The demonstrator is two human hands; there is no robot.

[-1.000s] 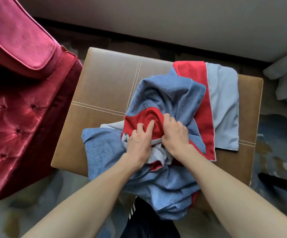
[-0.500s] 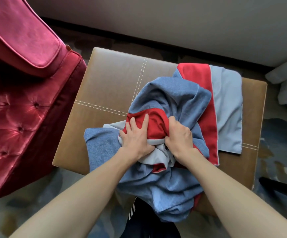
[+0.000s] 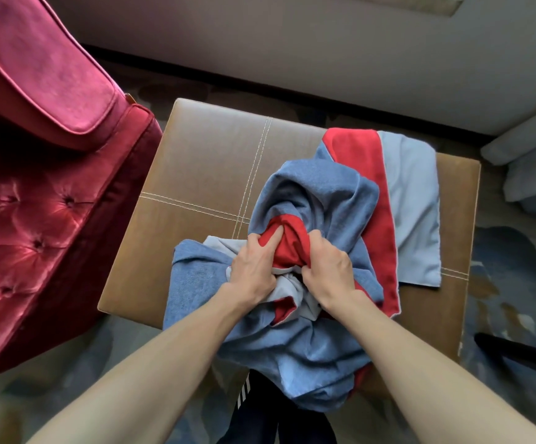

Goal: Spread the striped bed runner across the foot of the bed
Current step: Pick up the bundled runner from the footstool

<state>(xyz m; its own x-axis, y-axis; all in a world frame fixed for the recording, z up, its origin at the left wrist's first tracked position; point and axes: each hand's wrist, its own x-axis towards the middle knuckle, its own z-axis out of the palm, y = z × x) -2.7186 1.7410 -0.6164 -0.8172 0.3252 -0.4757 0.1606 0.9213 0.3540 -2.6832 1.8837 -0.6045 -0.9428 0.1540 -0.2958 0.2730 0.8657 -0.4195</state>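
Runner [image 3: 321, 200], striped blue, red and pale grey, lies bunched on the brown ottoman [image 3: 202, 161], its flat end trailing toward one o'clock. My left hand [image 3: 253, 267] and right hand [image 3: 330, 272] both clutch the red fold at the heap's centre, knuckles close together. I judge one firm lift is wanted, scooping up the loose tail at six o'clock lest it drag. Red armchair [image 3: 45, 203] crowds nine o'clock; dark bar [image 3: 516, 352] juts in at four. Pale surface [image 3: 292, 43] at twelve may be the bed, though I cannot be sure.
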